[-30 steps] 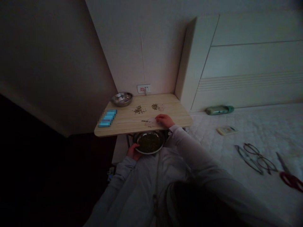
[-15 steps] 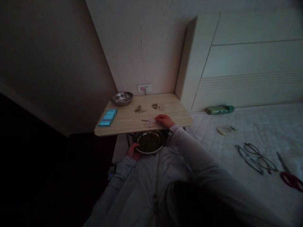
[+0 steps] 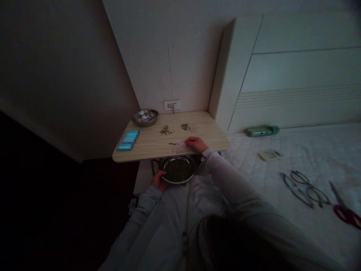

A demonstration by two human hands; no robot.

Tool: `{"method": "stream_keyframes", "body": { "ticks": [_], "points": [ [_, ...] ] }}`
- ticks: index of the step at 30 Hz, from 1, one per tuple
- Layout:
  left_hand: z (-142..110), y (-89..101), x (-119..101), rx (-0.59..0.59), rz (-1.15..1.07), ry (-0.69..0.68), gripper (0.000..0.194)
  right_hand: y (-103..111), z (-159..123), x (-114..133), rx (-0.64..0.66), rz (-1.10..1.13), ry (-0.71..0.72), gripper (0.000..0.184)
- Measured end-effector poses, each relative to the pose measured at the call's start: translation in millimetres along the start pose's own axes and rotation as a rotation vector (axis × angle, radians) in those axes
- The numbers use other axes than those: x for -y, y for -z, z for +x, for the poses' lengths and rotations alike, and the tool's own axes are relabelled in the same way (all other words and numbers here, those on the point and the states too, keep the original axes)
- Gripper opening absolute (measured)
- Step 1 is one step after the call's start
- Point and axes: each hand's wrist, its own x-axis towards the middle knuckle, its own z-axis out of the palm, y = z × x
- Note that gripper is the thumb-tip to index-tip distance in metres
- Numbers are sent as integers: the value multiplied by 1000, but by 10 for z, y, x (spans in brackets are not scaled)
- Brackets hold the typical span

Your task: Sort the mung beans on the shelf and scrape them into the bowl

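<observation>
My left hand [image 3: 160,181] grips the left rim of a metal bowl [image 3: 194,174], which sits just below the table's front edge and holds a dark greenish mass of small bits. Over the front of the wooden table [image 3: 146,145], my right hand [image 3: 196,143] is closed on the right side of a thin, clear plastic scraper-like sheet [image 3: 180,147]. A few dark bits lie around that sheet. Farther back on the tabletop are two small piles of greenish bits, a left pile [image 3: 166,130] and a right pile [image 3: 185,127].
A second metal bowl [image 3: 146,118] stands at the table's back left, with a phone with a blurred screen [image 3: 128,140] in front. On the bed [image 3: 242,158] to the right lie a green bottle [image 3: 261,131], a remote [image 3: 271,155], glasses [image 3: 308,185] and red-handled scissors [image 3: 345,214]. A wall socket [image 3: 171,105] is behind.
The clear sheet shows a little more plainly and appears very slightly shifted under my right hand. My left hand and the bowl stay in place.
</observation>
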Motion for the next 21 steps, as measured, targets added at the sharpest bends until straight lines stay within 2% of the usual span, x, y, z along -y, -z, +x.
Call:
{"method": "stream_keyframes", "body": {
  "ticks": [8, 16, 21],
  "points": [
    [-19, -29, -4, -50, 11, 7, 47, 5, -11, 33, 1, 47, 1, 10],
    [3, -9, 2, -28, 8, 3, 48, -8, 4, -28, 29, -5, 5, 12],
    [19, 22, 3, -31, 12, -8, 49, -14, -1, 0, 66, 58, -32, 10]
  ]
}}
